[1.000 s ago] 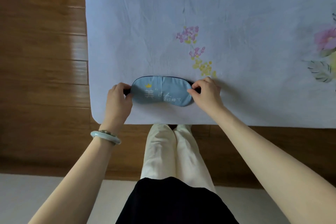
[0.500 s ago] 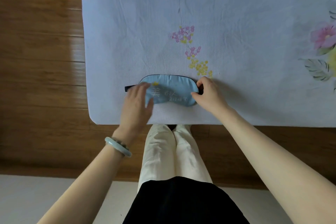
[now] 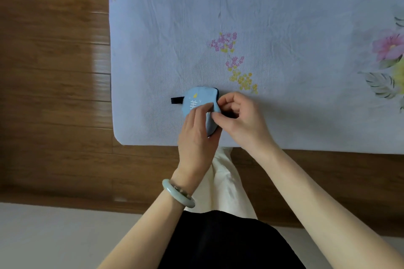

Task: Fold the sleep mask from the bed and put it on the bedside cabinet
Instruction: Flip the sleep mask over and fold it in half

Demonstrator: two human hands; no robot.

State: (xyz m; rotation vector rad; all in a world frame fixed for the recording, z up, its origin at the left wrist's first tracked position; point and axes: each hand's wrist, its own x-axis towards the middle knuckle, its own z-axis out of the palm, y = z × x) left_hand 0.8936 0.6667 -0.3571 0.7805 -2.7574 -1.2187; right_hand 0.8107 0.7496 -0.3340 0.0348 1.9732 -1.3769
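mask between 2 pinching hands

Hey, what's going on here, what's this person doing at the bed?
A person is folding a light blue sleep mask on the floral bed sheet, near the bed's corner. The left hand presses across the mask while the right hand pinches its right end. A bit of the black strap sticks out to the left. No bedside cabinet is in view.
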